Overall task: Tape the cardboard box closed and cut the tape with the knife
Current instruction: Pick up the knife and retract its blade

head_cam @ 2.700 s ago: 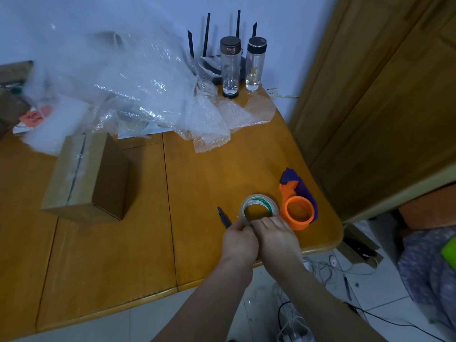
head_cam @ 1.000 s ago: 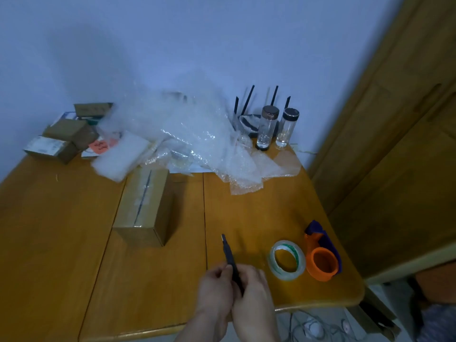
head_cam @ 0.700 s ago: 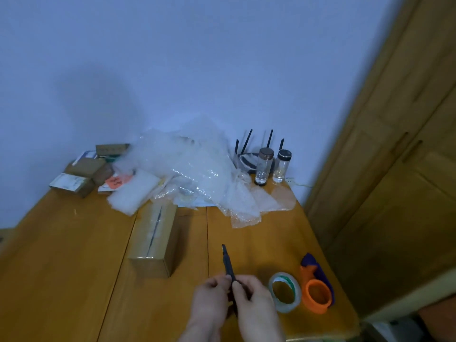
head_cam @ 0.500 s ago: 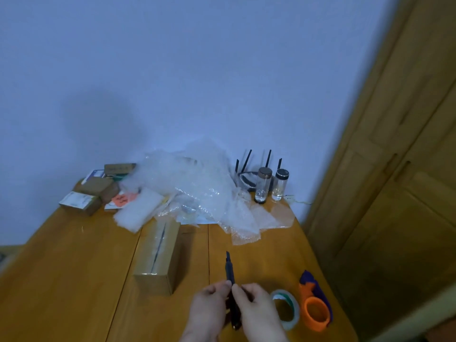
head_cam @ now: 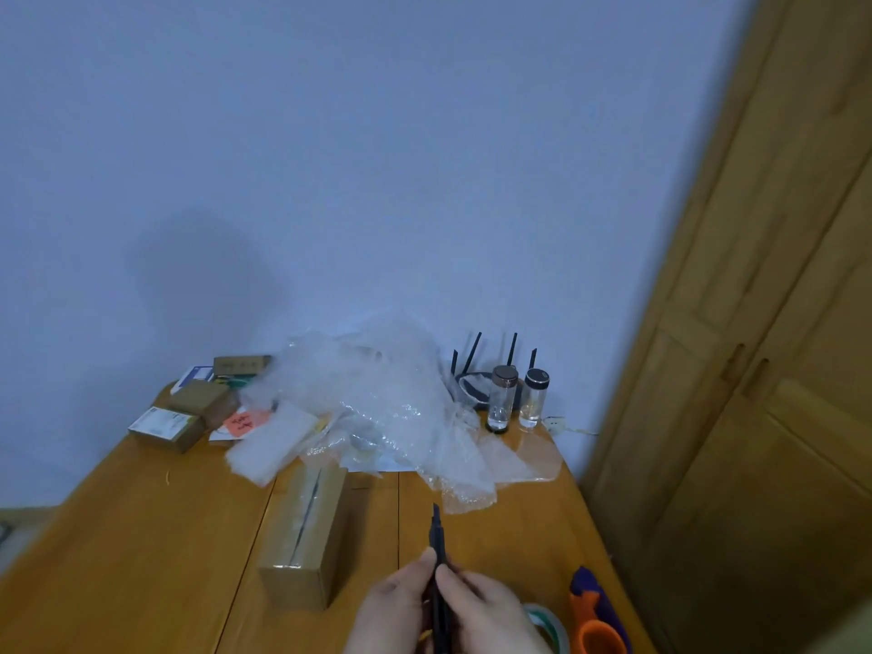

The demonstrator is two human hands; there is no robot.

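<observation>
A brown cardboard box (head_cam: 306, 535) lies on the wooden table (head_cam: 141, 559), with clear tape running along its top seam. At the bottom edge, my left hand (head_cam: 394, 611) and my right hand (head_cam: 490, 611) both grip a slim black knife (head_cam: 438, 545), its tip pointing away from me. The box is about a hand's width to the left of the knife. A clear tape roll (head_cam: 549, 627) lies just right of my right hand, partly hidden by it.
An orange and purple tape dispenser (head_cam: 597, 616) sits at the table's right front corner. Bubble wrap (head_cam: 377, 417), two glass bottles (head_cam: 502, 398), a router and several small boxes (head_cam: 188, 413) crowd the far edge. A wooden door stands on the right.
Both hands left the tape roll and picked up the knife. The view has tilted upward, so the table and hands now sit lower in the frame.
</observation>
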